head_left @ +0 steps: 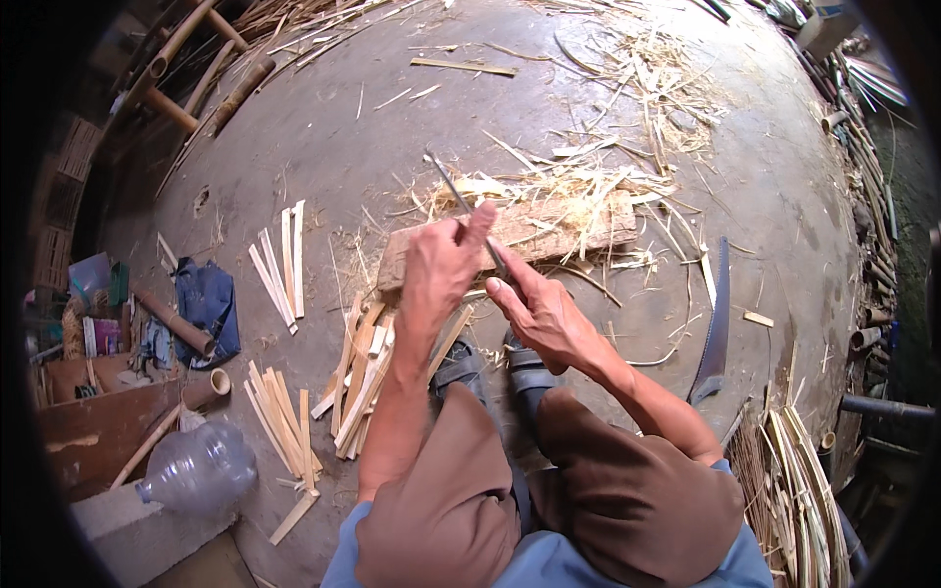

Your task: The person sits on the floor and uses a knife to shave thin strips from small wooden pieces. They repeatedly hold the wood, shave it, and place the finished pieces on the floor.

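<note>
With the right hand (549, 318), grips a knife (449, 181) at its near end; curls the left hand (441, 260) beside it, cannot tell around what. Holds it over a plank (619, 218), pointing away and left, with long axis aslant. Has shavings (598, 186) along the plank's far edge, gray floor (314, 147) beyond.

Workshop with handsaw (717, 318), wood shavings (655, 90)

Bright light whitens the far grey floor (760, 73); a wooden box (110, 427) stands left
</note>
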Demonstrator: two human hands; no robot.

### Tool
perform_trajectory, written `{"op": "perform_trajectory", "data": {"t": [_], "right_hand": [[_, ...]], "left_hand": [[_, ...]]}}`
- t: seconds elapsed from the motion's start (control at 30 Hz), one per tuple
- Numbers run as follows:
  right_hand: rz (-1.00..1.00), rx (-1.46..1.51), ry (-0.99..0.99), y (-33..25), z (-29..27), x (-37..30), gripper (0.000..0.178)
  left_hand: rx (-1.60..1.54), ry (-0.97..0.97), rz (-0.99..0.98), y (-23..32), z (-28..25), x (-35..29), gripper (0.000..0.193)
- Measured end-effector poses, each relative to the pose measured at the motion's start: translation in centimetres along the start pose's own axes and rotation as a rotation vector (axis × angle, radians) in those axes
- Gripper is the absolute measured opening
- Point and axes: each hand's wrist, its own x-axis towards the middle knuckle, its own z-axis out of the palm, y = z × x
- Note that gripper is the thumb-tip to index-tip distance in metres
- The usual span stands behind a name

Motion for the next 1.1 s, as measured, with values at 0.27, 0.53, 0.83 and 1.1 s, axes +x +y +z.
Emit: {"op": "perform_trajectory", "data": {"t": [0.27, 0.53, 0.83, 1.1], "right_hand": [[-0.057, -0.094, 0.058, 4.5, -0.4, 1.1, 0.042], [0.115, -0.034, 0.068, 5.5, -1.5, 1.1, 0.021], [0.191, 0.029, 0.044, 9.0, -1.1, 1.2, 0.019], [0.187, -0.011, 0.0, 10.2, -0.4, 2.5, 0.022]], "left_hand": [[0.003, 0.167, 0.221, 0.8, 2.9, 0.0, 0.062], [-0.019, 0.109, 0.301, 0.9, 4.8, 0.7, 0.06], [-0.118, 0.141, 0.37, -1.1, 6.4, -0.1, 0.057], [-0.303, 0.171, 0.469, -4.1, 6.1, 0.0, 0.058]]}}
